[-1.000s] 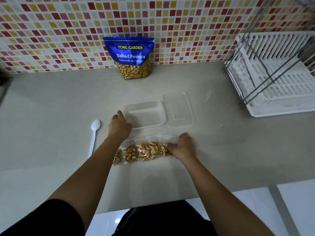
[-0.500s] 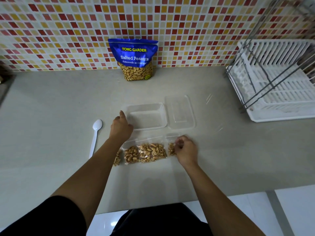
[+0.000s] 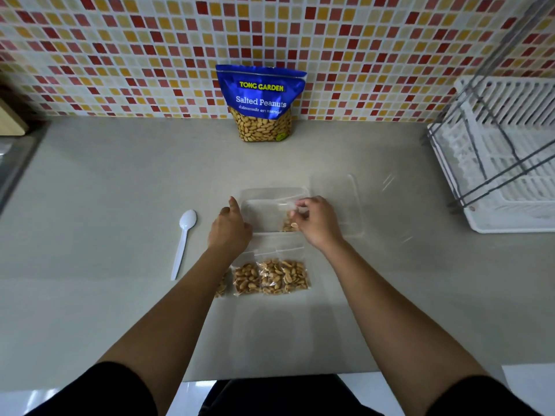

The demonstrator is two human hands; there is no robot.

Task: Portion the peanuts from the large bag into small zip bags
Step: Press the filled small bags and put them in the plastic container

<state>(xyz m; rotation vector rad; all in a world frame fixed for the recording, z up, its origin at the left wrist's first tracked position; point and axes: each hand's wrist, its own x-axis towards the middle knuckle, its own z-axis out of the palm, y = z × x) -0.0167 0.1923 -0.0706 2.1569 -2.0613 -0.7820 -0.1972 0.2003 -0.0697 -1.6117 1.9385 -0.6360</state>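
From the head camera, the right hand [image 3: 315, 223] has its fingers [image 3: 300, 212] pinched shut on the top of a small zip bag [image 3: 289, 223] holding a few peanuts, and it hangs over the right part of a clear tray [image 3: 271, 195] in the middle of the tabletop [image 3: 120, 181]. The left hand [image 3: 229, 231] sits at the tray's left edge with the fingers loosely curled and seemingly gripping nothing — whether it presses on the rim I cannot tell. Near the person lie filled zip bags [image 3: 271, 277] side by side, one partly hidden under the left forearm. The large peanut bag [image 3: 260, 105] stands upright far back against the tiled wall, well apart from the hands. A white spoon [image 3: 183, 243] lies to the left, a clear lid [image 3: 338, 202] just right of the tray, and a dish rack [image 3: 495, 157] far right. The main risk, as I judge it, is the pinch: if the seal is not fully pressed, letting go or tilting the bag could spill nuts into the tray or onto the tabletop. The light tray may also slide if the bag lands on its edge and the left hand is not steadying it. The left forearm lies over one filled bag — a careless pull back could drag that bag toward the near edge.
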